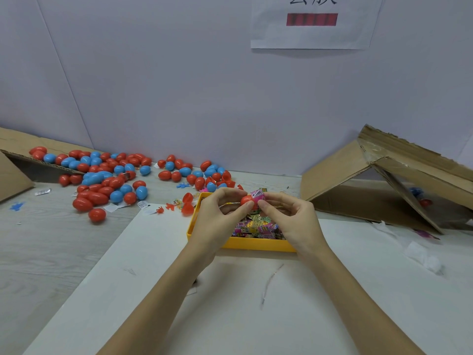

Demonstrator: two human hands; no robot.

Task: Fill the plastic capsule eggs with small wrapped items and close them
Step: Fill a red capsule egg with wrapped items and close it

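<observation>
- Two hands meet above the yellow tray (256,245) on the desk (64,252).
- Left hand (220,216) pinches a red egg half (247,200) in a curled grip.
- Right hand (289,216) pinches a pink wrapped item (257,194) at the half's mouth (touching it).
- Many red and blue eggs (112,175) lie scattered far left, near a cardboard box (384,180).

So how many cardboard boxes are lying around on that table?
2. One cardboard box lies at the far left with eggs spilling from it; the other cardboard box lies tipped open at the right. Neither is fully in view.
</observation>
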